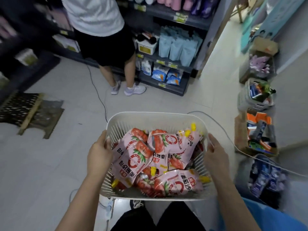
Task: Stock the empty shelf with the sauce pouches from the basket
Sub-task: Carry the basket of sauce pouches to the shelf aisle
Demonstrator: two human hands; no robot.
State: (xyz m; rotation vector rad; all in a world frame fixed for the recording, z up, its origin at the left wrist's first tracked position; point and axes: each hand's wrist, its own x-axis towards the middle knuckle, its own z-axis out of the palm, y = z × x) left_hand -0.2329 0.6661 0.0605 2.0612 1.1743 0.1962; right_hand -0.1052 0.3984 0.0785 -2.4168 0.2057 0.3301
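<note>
A white slatted plastic basket (150, 118) is held up in front of me, above my legs. Several pink sauce pouches (135, 161) with tomato pictures and yellow caps lie piled inside it. My left hand (99, 153) grips the basket's left rim, fingers curled over the edge. On the right rim, my right hand (215, 153) holds on the same way. A dark shelf unit (10, 52) stands at the far left, blurred, so I cannot tell which shelf is empty.
Another person (103, 39) in a white top and black shorts stands ahead at a stocked shelf unit (173, 54). Baskets and boxes of goods (256, 135) line the right wall. A dark mat (21, 109) lies on the left floor. Cables (100, 97) cross the tiles.
</note>
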